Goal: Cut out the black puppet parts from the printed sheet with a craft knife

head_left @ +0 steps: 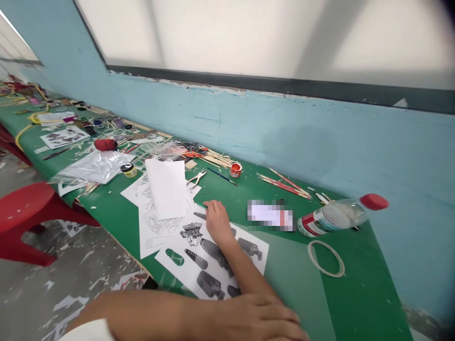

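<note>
My right hand (216, 220) rests on a printed sheet (199, 265) of black-and-white cut-out shapes, knuckles up and fingers curled at the sheet's far edge; anything under the fingers is hidden. My left arm lies across the bottom of the view. My left hand (263, 317) lies flat with fingers stretched out on the green table cover (355, 303), covering my right forearm's near end. A blank white sheet (167, 187) lies on more printed sheets just beyond my right hand.
Small pliers (196, 179), a thin brush (222, 176) and a red paint pot (235, 169) lie behind the sheets. A red-capped bottle (334, 215), a tape ring (326, 258) and sticks (284, 184) are at right. A red stool (28, 208) stands left.
</note>
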`<state>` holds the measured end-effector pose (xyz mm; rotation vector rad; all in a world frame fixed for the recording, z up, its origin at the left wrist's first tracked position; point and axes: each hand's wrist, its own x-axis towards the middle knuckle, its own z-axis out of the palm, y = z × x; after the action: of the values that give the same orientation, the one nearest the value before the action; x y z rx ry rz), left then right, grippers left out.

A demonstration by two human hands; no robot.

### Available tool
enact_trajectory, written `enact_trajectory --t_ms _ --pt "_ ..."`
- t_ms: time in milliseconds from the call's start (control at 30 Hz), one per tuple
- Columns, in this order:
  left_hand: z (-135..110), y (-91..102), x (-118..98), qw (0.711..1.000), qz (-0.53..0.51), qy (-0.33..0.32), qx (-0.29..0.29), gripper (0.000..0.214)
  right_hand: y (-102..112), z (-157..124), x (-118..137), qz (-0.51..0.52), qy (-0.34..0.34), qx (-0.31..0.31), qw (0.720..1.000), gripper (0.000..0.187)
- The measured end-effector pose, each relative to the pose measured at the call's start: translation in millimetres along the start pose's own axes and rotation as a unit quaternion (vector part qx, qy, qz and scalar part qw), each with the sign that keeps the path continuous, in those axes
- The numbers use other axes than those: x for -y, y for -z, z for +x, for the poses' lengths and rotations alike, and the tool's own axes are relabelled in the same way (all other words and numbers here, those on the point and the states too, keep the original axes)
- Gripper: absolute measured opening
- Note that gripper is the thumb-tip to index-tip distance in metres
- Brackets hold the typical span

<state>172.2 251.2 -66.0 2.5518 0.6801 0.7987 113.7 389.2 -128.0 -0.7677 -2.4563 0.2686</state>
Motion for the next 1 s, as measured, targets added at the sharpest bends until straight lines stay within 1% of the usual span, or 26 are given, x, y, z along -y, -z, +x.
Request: enact_trajectory --t_ms 33,67,133,200,300,367,467,500,567,633,700,767,833,900,1000 --pt "-23 7.6 -5 0.999 0.010 0.027 -0.013 0.032 0 0 0 0.001 -0.002 -0.005 1.000 0.031" --pt "-46 16.6 -11 0.997 0.024 0.067 -0.026 0.036 1 -1 0 0.002 -0.004 -0.010 1.000 0.031" --pt "-91 37.2 -20 0.985 0.056 0.158 -0.041 0.057 1 -1 -1 0.002 -0.005 -0.016 1.000 0.031" --pt "-131 58.8 -27 0.967 0.084 0.236 -0.039 0.072 0 -2 -1 0.001 -0.004 -0.020 1.000 0.031" --pt "-177 86.2 -34 0.937 0.112 0.329 -0.020 0.077 -1 -2 -2 -0.001 -0.006 -0.023 1.000 0.031" --pt "-200 98.3 -40 0.929 0.113 0.354 0.006 0.083 -2 -1 -2 -0.001 -0.011 -0.025 1.000 0.031" --pt "-224 108.5 -48 0.930 0.097 0.350 0.055 0.094 -3 0 -2 -0.002 -0.013 -0.024 1.000 0.031" --pt "-229 111.0 -48 0.933 0.092 0.342 0.067 0.094 -3 0 -2 -0.002 -0.013 -0.022 1.000 0.030" --pt "-236 116.3 -44 0.939 0.090 0.323 0.082 0.088 -4 0 -2 -0.004 -0.011 -0.018 1.000 0.030" --pt "-239 123.1 -32 0.945 0.095 0.298 0.092 0.080 -4 -1 -2 -0.007 -0.009 -0.014 1.000 0.030" --pt "-237 130.1 -15 0.952 0.103 0.267 0.108 0.080 -4 -1 -3 -0.009 -0.007 -0.012 1.000 0.030" --pt "-231 134.4 4 0.957 0.117 0.235 0.124 0.084 -4 -1 -3 -0.010 -0.005 -0.010 1.000 0.030" --pt "-221 134.1 21 0.956 0.142 0.222 0.126 0.082 -4 -1 -3 -0.009 -0.002 -0.009 1.000 0.030" --pt "-210 130.4 35 0.953 0.172 0.218 0.117 0.075 -4 -1 -3 -0.009 0.001 -0.007 1.000 0.030" --pt "-196 125.0 50 0.951 0.214 0.197 0.105 0.063 -4 -1 -2 -0.008 0.001 -0.006 1.000 0.029"
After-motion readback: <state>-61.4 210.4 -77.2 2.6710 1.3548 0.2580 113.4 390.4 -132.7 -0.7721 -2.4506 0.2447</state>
